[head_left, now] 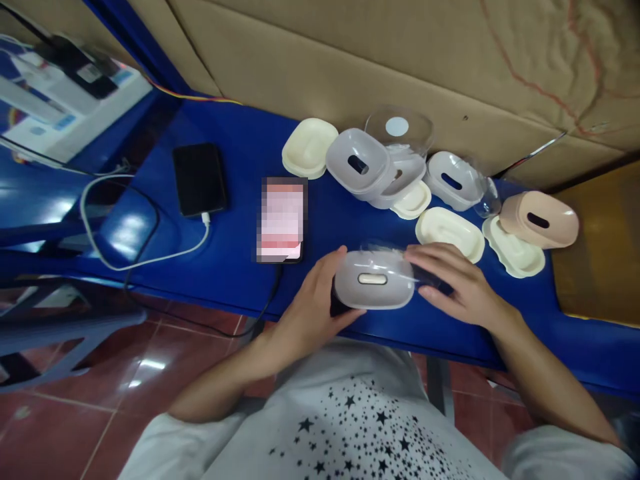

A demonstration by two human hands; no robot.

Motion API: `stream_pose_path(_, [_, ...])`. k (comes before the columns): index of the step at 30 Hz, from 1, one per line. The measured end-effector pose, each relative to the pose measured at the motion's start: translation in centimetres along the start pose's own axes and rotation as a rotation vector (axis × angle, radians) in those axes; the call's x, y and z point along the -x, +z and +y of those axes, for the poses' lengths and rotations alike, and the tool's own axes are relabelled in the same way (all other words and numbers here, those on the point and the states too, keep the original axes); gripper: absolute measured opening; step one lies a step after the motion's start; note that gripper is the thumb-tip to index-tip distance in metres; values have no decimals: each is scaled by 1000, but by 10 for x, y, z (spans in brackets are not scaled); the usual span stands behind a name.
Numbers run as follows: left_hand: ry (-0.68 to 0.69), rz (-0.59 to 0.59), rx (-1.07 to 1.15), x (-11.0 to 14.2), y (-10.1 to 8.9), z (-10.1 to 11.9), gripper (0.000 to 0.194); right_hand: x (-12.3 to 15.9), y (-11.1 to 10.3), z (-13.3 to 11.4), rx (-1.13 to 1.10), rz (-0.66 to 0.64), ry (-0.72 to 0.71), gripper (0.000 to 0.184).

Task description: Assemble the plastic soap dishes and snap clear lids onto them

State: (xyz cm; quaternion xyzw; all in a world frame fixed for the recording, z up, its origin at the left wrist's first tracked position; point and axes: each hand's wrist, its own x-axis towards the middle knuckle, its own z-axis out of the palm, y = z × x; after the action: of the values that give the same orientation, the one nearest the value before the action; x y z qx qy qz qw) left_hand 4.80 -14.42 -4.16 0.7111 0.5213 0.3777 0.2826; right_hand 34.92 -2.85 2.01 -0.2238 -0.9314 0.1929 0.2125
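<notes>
A pale grey soap-dish shell (374, 280) with a cream slot in its middle sits at the near edge of the blue table (240, 260). My left hand (313, 307) grips its left end, fingers curled around it. My right hand (457, 283) holds its right end, fingers laid over a thin clear plastic cover on top of it. Further back lie more parts: a grey shell (359, 162), another grey shell (453, 179), a pink shell (539, 219), and cream trays (309, 147) (450, 232).
A lit phone (281, 219) lies left of the shell, and a black phone (199, 179) on a white charging cable (145, 257) lies beyond it. A cardboard wall (400, 60) backs the table. A clear lid (399, 128) leans against it.
</notes>
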Motion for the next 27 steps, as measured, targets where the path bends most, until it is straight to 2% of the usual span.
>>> stream_pose_path(4, [15, 8, -29, 0, 0, -3, 121, 0, 14, -21, 8, -51, -129, 59])
stream_pose_path(9, [28, -19, -21, 1, -3, -2, 117, -3, 34, -30, 60, -74, -100, 54])
stream_pose_path(15, [20, -74, 7, 1, -6, -2, 114, -6, 34, -36, 88, -94, -202, 47])
stream_pose_path(22, [26, -97, 12, 0, -8, -1, 103, -7, 44, -33, 198, -68, -223, 40])
stream_pose_path(27, [93, -65, -72, 0, -7, 2, 92, -8, 51, -33, 304, -116, -222, 53])
